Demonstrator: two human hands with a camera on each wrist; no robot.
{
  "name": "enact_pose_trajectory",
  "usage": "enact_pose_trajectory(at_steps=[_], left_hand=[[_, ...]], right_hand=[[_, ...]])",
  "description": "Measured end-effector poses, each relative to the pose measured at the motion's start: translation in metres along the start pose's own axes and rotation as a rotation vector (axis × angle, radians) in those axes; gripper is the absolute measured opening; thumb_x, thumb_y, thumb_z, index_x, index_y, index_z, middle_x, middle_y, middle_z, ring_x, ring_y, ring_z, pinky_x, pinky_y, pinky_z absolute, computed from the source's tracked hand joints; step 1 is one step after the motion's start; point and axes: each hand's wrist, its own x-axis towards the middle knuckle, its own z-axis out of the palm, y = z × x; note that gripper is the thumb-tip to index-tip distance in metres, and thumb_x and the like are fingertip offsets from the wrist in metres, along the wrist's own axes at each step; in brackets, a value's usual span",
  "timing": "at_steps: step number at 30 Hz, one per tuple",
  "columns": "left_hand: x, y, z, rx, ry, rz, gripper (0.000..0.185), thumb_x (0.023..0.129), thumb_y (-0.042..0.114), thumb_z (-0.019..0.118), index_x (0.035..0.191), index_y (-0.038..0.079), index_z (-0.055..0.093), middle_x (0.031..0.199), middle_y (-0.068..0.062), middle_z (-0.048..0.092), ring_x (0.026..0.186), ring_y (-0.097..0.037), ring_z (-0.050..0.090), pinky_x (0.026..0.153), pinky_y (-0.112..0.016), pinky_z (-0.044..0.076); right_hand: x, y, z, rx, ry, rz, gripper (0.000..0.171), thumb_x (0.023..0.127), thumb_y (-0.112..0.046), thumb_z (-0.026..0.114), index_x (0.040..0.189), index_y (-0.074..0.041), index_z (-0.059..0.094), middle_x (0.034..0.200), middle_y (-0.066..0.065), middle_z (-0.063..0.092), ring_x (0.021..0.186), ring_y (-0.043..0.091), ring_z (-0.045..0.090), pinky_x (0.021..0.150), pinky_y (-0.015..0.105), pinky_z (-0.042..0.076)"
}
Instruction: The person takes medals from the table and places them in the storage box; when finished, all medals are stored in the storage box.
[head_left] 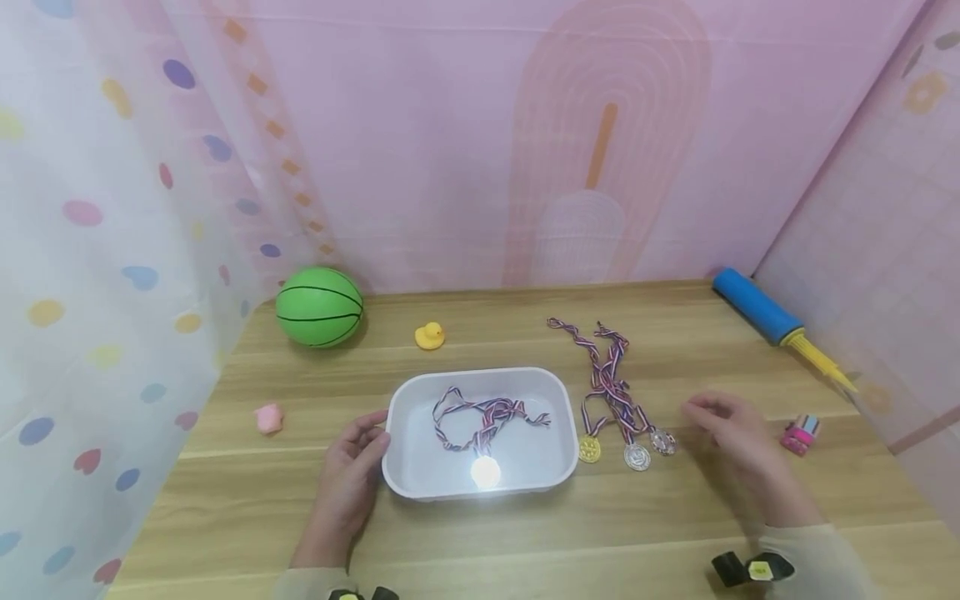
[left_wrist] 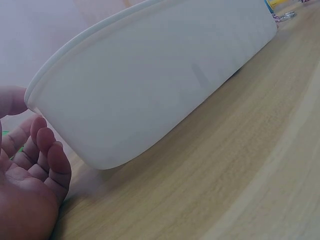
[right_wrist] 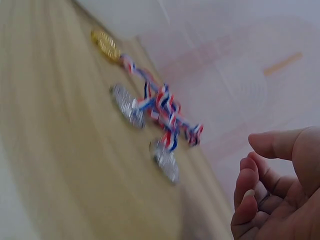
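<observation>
Here, near the lower middle of the head view, the left hand (head_left: 351, 472) rests against the left end of a white tray (head_left: 557, 398), fingers relaxed and nearly straight — the thumb touches the rim. Inside the tray lies one medal (head_left: 485, 471) with a striped ribbon. To the tray's right, three medals (head_left: 636, 455) lie on the wooden table (head_left: 525, 533) — one gold, two silver, ribbons tangled. The right hand (head_left: 731, 433) hovers just right of them, fingers loosely curled, holding nothing. Upper left sits a green ball (head_left: 319, 306).
</observation>
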Motion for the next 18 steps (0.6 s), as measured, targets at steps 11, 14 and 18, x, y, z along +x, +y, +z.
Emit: enact_pose_trajectory(at_steps=[11,14,18], left_hand=[[0.000,-0.001,0.000,0.001,-0.001,0.002,0.035,0.092,0.001,0.059,0.125,-0.008,0.049,0.089,-0.003,0.056,0.084,-0.012,0.054,0.070,-0.021,0.049],[-0.001,0.000,0.000,0.001,-0.002,-0.003,0.035,0.092,0.001,0.059,0.125,-0.007,0.049,0.090,-0.003,0.056,0.084,-0.013,0.054,0.070,-0.021,0.049],[-0.001,0.001,0.000,-0.005,-0.003,-0.008,0.034,0.092,0.002,0.059,0.124,-0.005,0.051,0.090,-0.004,0.056,0.083,-0.012,0.054,0.070,-0.021,0.049]], right_hand=[[0.011,0.021,0.011,-0.092,-0.086,0.011,0.051,0.091,-0.034,0.065,0.126,0.002,0.058,0.126,0.021,0.057,0.112,0.033,0.052,0.088,0.040,0.045],[0.013,0.021,0.013,-0.145,-0.101,-0.019,0.051,0.088,-0.035,0.068,0.123,0.002,0.060,0.119,0.019,0.061,0.108,0.031,0.054,0.085,0.038,0.045],[0.016,0.020,0.015,-0.196,-0.106,-0.053,0.052,0.086,-0.034,0.072,0.119,0.004,0.061,0.102,0.011,0.065,0.091,0.023,0.058,0.074,0.031,0.047]])
